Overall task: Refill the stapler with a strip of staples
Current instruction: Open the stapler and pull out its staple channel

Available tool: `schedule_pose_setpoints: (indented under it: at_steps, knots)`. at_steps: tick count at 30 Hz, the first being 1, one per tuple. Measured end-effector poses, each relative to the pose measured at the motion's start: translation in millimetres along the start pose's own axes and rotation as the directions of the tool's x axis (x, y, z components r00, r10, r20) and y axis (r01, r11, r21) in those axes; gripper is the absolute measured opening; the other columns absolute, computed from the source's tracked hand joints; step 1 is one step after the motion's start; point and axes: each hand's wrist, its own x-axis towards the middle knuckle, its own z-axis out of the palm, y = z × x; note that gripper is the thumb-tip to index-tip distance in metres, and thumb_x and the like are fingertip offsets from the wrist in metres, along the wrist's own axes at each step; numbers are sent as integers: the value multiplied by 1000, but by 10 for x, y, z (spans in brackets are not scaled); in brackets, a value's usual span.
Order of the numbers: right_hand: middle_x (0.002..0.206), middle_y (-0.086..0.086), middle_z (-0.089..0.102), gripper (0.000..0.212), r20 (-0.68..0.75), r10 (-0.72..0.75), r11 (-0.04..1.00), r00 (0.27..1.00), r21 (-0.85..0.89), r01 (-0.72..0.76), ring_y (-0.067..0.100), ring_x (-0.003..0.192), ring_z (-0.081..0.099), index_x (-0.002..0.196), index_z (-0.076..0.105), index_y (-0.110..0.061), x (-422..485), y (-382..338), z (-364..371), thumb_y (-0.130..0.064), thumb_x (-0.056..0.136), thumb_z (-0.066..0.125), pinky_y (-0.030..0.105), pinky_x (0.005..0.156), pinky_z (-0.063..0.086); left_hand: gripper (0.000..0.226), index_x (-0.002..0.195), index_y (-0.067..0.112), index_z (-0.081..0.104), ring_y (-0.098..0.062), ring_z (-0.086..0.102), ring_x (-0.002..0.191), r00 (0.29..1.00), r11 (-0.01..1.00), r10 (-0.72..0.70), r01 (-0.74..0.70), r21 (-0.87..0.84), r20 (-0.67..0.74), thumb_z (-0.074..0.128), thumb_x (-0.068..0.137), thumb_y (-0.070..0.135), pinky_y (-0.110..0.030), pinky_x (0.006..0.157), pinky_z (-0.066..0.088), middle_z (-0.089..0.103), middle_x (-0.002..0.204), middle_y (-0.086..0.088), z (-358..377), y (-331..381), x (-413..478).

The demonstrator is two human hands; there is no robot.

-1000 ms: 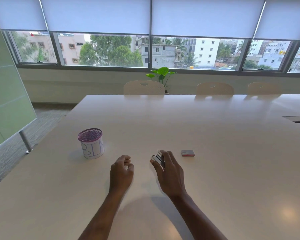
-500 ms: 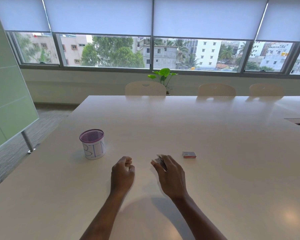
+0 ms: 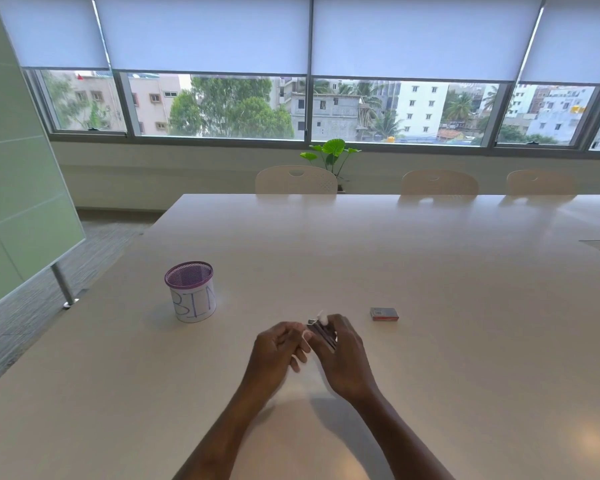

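A small dark stapler (image 3: 321, 331) with a metal front end is held off the table in my right hand (image 3: 343, 362), whose fingers wrap its far side. My left hand (image 3: 279, 351) is right beside it, fingertips at the stapler's near end, though I cannot tell if they grip it. A small red and grey box of staples (image 3: 384, 313) lies flat on the table to the right of my hands, apart from them. The stapler's underside and rear are hidden by my fingers.
A purple mesh cup (image 3: 192, 291) wrapped in paper marked "BIN" stands to the left on the large white table (image 3: 430, 271). Chairs (image 3: 296, 180) and a potted plant (image 3: 331, 154) sit at the far edge. A glass board (image 3: 18, 188) stands left.
My right hand has lifted the stapler off the table. My left hand moved right from its fist on the table and now meets the stapler.
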Motion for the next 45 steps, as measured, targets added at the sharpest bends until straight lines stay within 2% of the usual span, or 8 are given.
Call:
schedule_pose_setpoints:
  at_steps: [10,14,24,30,34,38,41,45]
  knots:
    - [83,-11,60,6,-47,-78,996,996,47,80,11,73,60,84,61,-28,-9,-89,42,-25,85,65,20,58,45,36,84,1,73,-26,67,56,990,975,-94,113,-192,105,59,88,33,-30,46,54,70,71,-21,-44,-15,52]
    - [87,-13,59,14,-50,-130,988,990,76,134,12,80,62,81,63,-25,-7,-118,59,-12,81,66,33,66,54,33,84,0,74,-26,66,55,989,973,-100,120,-198,108,62,87,31,-31,47,54,69,71,-22,-59,-31,58]
    - [84,-8,58,14,-114,-141,990,983,-40,138,16,83,52,85,65,-16,-36,-155,116,-2,84,62,37,75,47,32,84,3,76,-30,73,68,984,967,-152,168,-192,96,56,97,23,-33,64,59,74,76,-21,-59,-77,72]
    - [73,2,56,23,-340,110,950,934,314,3,11,68,53,74,54,-19,102,-208,-28,-11,95,59,27,65,41,31,89,0,76,-42,74,77,973,947,-207,226,-227,103,53,97,20,-38,66,60,74,86,-29,-82,-111,89]
    - [76,6,71,19,-237,298,797,925,595,-105,14,72,68,87,65,-9,121,-230,-90,-18,99,53,32,69,48,22,93,3,75,-42,73,88,963,931,-192,240,-275,190,61,88,19,-38,69,60,74,95,-29,-159,-49,77]
    - [93,16,72,31,-105,433,478,895,869,-129,26,87,73,115,56,4,200,-212,-233,-21,103,41,39,85,50,34,100,-1,71,-45,71,92,921,905,-210,310,-291,330,61,69,8,-40,72,60,71,104,-31,-174,38,28]
    - [102,23,73,28,27,467,274,884,946,-173,34,98,72,115,53,1,211,-226,-262,-19,105,36,42,93,51,41,114,-6,64,-43,71,87,860,894,-167,339,-294,483,55,78,10,-44,76,59,68,108,-30,-103,96,-47]
    - [114,21,71,34,197,390,233,899,924,-303,33,110,68,117,53,3,177,-223,-255,-23,105,35,43,98,48,41,120,-4,59,-36,69,75,823,902,-158,344,-259,546,52,94,27,-40,71,59,66,109,-31,28,187,-133]
